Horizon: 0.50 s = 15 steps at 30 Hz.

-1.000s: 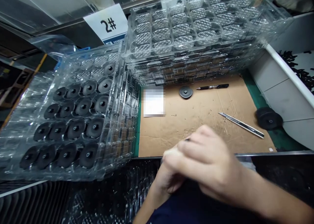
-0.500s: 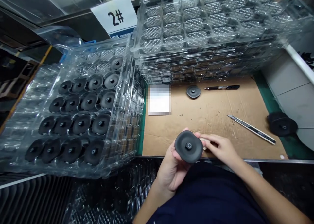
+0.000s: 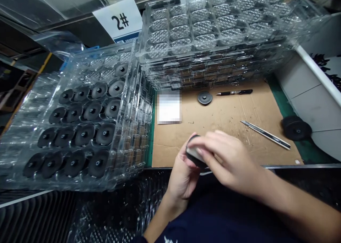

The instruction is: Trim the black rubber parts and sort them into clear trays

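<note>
My left hand point(image 3: 182, 175) grips a black round disc point(image 3: 196, 160) by its rim, just over the front edge of the bench. The disc is tilted, and fingers cover much of its face. My right hand point(image 3: 223, 157) is closed over the disc, its fingers pinching a small pale piece point(image 3: 192, 149) against it. Motion blur and the fingers hide what that piece is, perhaps cloth. A similar dished disc with a central stub, a loose black disc point(image 3: 205, 97), lies on the cardboard point(image 3: 221, 118) beyond my hands.
At left, a clear plastic tray point(image 3: 61, 124) holds rows of black discs. Stacked clear trays point(image 3: 191, 40) stand behind the cardboard. A pen point(image 3: 234, 92), a craft knife point(image 3: 266, 135), a blurred white paper point(image 3: 169, 109) and stacked discs point(image 3: 297, 129) lie around. A "2#" sign point(image 3: 118, 21) stands behind.
My right hand has moved left from beside the disc to on top of it, carrying the pale piece. The disc has turned from face-up to a tilt. The view has shifted slightly.
</note>
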{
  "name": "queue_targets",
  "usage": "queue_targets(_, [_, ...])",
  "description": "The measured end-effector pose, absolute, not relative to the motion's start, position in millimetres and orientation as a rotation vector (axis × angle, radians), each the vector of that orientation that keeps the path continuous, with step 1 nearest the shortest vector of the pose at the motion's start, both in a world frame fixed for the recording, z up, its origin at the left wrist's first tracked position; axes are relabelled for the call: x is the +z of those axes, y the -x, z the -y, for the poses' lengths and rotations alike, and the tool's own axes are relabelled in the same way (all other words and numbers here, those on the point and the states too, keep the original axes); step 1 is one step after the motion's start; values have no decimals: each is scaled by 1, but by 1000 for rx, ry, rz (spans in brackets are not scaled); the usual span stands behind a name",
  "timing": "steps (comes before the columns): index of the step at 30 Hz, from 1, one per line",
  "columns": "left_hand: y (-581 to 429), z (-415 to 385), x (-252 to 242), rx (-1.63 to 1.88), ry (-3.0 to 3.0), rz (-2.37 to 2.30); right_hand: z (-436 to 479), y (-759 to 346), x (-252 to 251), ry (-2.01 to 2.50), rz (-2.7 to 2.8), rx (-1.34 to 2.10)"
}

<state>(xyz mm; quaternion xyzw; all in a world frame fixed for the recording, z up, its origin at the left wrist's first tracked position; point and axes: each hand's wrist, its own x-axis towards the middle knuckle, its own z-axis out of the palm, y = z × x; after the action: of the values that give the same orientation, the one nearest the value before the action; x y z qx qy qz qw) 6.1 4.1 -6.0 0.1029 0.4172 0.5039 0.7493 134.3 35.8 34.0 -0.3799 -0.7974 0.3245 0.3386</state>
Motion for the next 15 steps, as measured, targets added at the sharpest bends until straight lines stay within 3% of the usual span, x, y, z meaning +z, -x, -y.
queue_targets(3, [-7, -7, -1, 1093, -241, -846, -33, -136, 34, 913, 2012, 682])
queue_targets(6, [-2, -9, 2, 1070, -243, -723, -21, -159, 28, 873, 2052, 872])
queue_targets(9, [-1, -8, 2, 1033, -180, -659, -15, -196, 7, 1152, 1865, 1105])
queue_targets(15, [-9, -3, 2, 980, -64, -448, -19, -225, -37, 1513, 1163, 1211])
